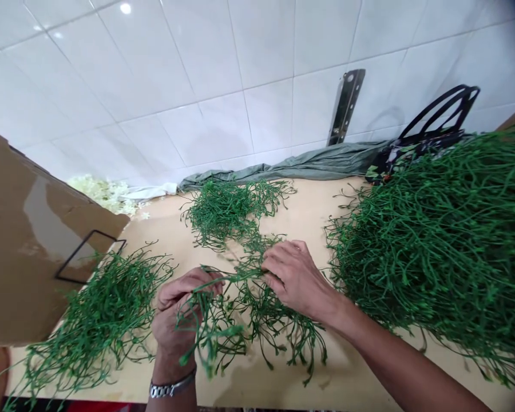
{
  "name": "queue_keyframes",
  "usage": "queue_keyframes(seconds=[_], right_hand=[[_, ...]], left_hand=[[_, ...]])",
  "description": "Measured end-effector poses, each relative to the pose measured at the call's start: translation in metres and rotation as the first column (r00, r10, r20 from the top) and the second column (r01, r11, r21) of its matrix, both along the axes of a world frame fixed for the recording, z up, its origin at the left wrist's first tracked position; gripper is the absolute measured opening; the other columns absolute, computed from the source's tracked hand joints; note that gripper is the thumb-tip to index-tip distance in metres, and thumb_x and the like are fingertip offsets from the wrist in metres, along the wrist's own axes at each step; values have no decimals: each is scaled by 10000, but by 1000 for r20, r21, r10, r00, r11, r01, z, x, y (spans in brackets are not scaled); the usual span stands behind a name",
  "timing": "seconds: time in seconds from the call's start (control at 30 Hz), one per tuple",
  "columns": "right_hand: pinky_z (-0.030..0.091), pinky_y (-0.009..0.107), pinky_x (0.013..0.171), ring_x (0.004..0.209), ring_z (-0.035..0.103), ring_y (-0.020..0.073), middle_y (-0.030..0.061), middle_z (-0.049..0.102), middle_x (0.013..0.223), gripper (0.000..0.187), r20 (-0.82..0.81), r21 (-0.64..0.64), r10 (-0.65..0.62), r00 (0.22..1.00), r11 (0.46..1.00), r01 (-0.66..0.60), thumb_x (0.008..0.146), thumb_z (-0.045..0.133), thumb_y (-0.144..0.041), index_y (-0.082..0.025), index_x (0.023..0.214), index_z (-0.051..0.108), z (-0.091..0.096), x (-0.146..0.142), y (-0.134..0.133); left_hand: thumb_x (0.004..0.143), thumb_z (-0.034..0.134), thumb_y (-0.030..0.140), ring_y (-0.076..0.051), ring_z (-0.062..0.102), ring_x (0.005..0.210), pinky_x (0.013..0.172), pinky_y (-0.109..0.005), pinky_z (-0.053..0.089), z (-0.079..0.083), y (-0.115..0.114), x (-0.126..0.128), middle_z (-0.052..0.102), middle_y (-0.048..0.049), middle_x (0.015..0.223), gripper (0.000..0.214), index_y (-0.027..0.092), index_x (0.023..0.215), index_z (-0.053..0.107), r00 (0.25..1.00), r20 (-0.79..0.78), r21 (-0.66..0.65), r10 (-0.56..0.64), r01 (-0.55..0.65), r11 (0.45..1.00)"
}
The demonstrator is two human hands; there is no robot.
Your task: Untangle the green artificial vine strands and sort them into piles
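Note:
My left hand point(178, 315), with a metal watch point(171, 389) at the wrist, is closed around a green plastic flower stem point(212, 335) whose branched tips hang toward me. My right hand point(296, 280) pinches green stems just to the right; its fingertips are partly hidden. A thin stretch of green runs between the two hands. Under and around them lies a loose bunch of the same branched stems point(278, 326), spread over the pale tabletop point(321, 372). Just beyond the hands sits another small heap of stems point(223, 212).
A large pile of green stems point(438, 246) fills the right side, and a smaller pile point(107, 309) lies at left beside a cardboard box point(38, 246). White blossoms point(103, 194), a grey-green cloth point(283, 169) and a black-handled bag point(429, 140) line the tiled wall point(197, 68).

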State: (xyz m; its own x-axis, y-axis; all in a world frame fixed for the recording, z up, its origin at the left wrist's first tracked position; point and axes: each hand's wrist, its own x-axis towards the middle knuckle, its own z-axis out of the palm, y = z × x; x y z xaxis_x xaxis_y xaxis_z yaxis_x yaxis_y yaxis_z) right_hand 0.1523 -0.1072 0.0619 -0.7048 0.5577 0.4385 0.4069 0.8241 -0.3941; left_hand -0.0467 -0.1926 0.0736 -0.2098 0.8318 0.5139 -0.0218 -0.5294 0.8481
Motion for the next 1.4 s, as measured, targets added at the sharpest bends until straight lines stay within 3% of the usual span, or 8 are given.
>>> queue_keyframes(seconds=[0.13,0.3,0.43,0.57,0.73,0.93,1.2,1.4], right_hand=[[358,286,745,704,518,133,1,591,708,65,-122,-147,-46,991,989,28,802,515,-160,-170,743,538,-3,0,7],[363,244,611,618,508,128,-9,575,651,96,-211,-162,-245,946,964,213,798,515,-205,-183,705,529,-6,4,10],[373,273,669,666,524,151,23,591,679,119,-261,-4,-207,943,977,213,827,487,-226,-170,749,556,-12,-1,-2],[358,309,693,697,500,171,45,578,710,208,-112,80,47,993,996,-38,865,445,-297,-154,799,581,-19,-6,-23],[346,348,789,854,523,191,61,613,886,266,59,-126,177,982,978,-168,888,400,-339,-171,952,596,-25,0,-20],[371,395,835,1037,495,255,113,533,1195,412,290,-151,-16,957,987,62,833,481,-384,-169,1182,517,-36,10,11],[407,386,841,952,557,213,80,626,1028,242,73,-49,-61,995,997,65,856,451,-216,-164,1045,592,-28,23,9],[467,265,721,825,575,142,67,644,890,189,-301,-154,74,951,980,-125,854,450,-158,-139,964,603,-6,31,-4]], left_hand=[[695,614,246,-233,601,771,738,-400,474,-2,11,-27,676,-54,765,137,232,791,711,899,-345,-107,270,-323,940],[740,523,123,-241,541,930,829,-396,421,-4,-4,-10,618,-43,987,268,255,926,664,401,-622,124,673,-798,590],[773,553,215,-186,576,737,624,-286,454,-6,-10,44,635,-41,795,144,209,873,656,751,-579,-147,319,-480,865],[782,566,303,-146,561,649,576,-239,440,-27,5,71,623,-16,685,149,174,807,638,959,-168,-493,228,-283,823],[684,678,267,-126,581,658,660,-246,477,-41,4,69,665,-11,699,106,170,726,667,881,225,-476,415,-273,836],[641,722,228,-113,586,558,511,-250,495,-3,-8,51,664,29,666,107,200,632,619,805,449,-269,389,-294,917],[708,666,278,-145,581,527,433,-222,412,0,-22,26,665,-67,669,170,188,845,710,999,17,-357,32,-23,934],[805,542,210,-164,556,587,535,-254,408,-11,-43,29,629,-80,651,220,171,950,702,861,-436,-373,-263,93,923]])
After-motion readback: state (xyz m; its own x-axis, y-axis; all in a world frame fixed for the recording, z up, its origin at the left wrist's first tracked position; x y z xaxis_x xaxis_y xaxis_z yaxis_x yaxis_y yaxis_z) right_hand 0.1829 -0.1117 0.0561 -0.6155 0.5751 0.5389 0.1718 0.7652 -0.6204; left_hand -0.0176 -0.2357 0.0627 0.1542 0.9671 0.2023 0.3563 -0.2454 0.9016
